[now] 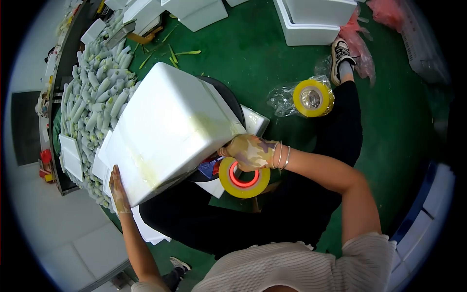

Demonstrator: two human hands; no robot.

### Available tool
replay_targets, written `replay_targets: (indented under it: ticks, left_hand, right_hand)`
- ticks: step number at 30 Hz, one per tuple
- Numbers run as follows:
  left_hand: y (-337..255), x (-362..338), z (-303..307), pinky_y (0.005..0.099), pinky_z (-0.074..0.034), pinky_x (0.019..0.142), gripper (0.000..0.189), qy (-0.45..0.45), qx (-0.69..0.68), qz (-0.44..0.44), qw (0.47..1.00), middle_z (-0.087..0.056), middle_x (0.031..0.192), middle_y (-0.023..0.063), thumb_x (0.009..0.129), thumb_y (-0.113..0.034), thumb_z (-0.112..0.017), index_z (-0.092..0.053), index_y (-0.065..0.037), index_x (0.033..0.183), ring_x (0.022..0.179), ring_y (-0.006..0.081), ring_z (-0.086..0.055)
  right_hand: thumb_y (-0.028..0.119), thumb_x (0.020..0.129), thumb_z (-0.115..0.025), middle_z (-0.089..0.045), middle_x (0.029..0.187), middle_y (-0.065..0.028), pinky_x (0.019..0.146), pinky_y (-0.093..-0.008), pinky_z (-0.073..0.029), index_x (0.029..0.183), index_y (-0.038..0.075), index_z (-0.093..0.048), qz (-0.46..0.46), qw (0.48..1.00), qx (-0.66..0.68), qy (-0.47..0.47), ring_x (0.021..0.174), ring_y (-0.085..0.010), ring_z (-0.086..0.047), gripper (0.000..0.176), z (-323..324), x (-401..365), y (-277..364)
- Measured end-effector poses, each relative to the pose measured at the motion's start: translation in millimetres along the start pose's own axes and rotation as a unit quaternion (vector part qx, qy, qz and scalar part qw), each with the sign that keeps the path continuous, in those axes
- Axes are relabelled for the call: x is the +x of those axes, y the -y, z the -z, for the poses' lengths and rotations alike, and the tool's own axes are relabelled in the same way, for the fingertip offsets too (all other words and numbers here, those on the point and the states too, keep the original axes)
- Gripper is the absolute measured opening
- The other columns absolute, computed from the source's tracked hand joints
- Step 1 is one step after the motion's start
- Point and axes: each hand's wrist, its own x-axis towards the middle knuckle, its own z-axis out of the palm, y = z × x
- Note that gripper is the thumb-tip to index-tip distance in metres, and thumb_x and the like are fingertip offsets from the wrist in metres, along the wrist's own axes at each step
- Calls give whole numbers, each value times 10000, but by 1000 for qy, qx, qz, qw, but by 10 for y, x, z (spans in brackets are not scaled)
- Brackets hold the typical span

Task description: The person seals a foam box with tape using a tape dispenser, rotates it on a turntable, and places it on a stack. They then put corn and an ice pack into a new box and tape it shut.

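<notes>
A white foam box is tilted in front of me, with strips of clear yellowish tape on its surface. My left hand lies against the box's left side, fingers stretched out along it. At the box's right corner, my right hand, in a patterned glove, is closed round a tape dispenser with blue parts. Its large yellow tape roll has an orange-red hub and hangs just below the hand. The dispenser's handle is mostly hidden by my fingers.
Another yellow tape roll in clear film lies by my right leg. Many wrapped corn-like cobs are piled at the left. White foam boxes stand at the back; pink plastic bags lie beside them. Husk scraps litter the green floor.
</notes>
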Motion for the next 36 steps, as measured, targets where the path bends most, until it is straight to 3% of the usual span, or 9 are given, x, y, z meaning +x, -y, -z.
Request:
replay_targets:
  ticks: [11,15,17,20,22,27,28,30,36]
  left_hand:
    - [456,379,-25,304,-358,1064,589,-4,-290,56,955,-539,1355,122,936,-336,-610,-450,23,1374,1197,200,-532]
    - [-919,-456,-163,373,-458,808,253,-382,201,-272,860,-623,966,130,940,-202,-588,-578,0,1093,899,232,-601]
    - [-583,-882,-846,354,-478,881,176,-157,-12,-270,950,-619,1009,72,927,-210,-602,-603,-81,1048,965,222,-596]
    - [-1554,-1507,-1788,329,-475,935,299,324,-13,-466,823,-606,1159,101,899,-282,-605,-604,-113,1146,1066,262,-587]
    - [-1473,-1268,-2141,326,-477,911,287,308,-47,-342,886,-618,1146,136,911,-256,-601,-619,-102,1153,1040,268,-605]
    - [-481,-1258,-1578,318,-507,730,116,-56,-113,-204,971,-704,891,94,847,-68,-683,-729,-69,953,812,192,-659]
    - [-356,-1312,-1394,330,-518,733,219,-14,-156,25,987,-690,939,104,836,-48,-694,-689,-47,1055,871,161,-638]
    - [588,-1335,-1584,357,-541,770,434,-155,-322,17,934,-623,1139,146,852,-61,-681,-549,-36,1265,961,202,-608]
    - [364,-214,-1837,378,-457,977,427,-143,-223,1,964,-540,1285,174,920,-97,-609,-456,-15,1311,1137,260,-535]
  right_hand:
    - [72,799,-559,-646,782,-161,622,-418,-510,970,39,-619,121,971,-205,-39,730,-343,-648,184,-984,262,704]
    - [184,853,-561,-586,829,-32,542,-368,-471,1219,79,-480,136,977,-120,-114,629,-237,-587,390,-1173,-466,390]
    - [124,747,-626,-601,965,-72,668,-322,-487,1180,33,-527,30,995,31,-94,790,-203,-597,454,-709,-1038,164]
    - [76,618,-693,-616,1089,-67,789,-303,-476,1136,45,-585,-107,975,19,-196,941,-207,-601,529,-106,-1642,-333]
    - [134,610,-725,-554,1234,-172,954,-378,-442,1314,-20,-464,-314,921,55,-223,1140,-302,-542,766,431,-1555,6]
    - [175,760,-671,-569,1231,-210,971,-378,-451,1314,-6,-491,-209,879,316,-288,1126,-355,-557,610,932,-778,-721]
    - [170,805,-646,-569,1243,-190,953,-364,-464,1326,1,-484,-149,843,441,-270,1117,-317,-565,571,935,-483,-820]
    - [154,889,-594,-589,1231,-148,899,-327,-498,1343,9,-473,16,756,610,-236,1064,-233,-598,492,872,147,-960]
    - [332,950,-521,-656,1035,-78,706,-303,-520,1244,64,-560,155,842,-64,-512,836,-190,-625,400,454,1089,-1419]
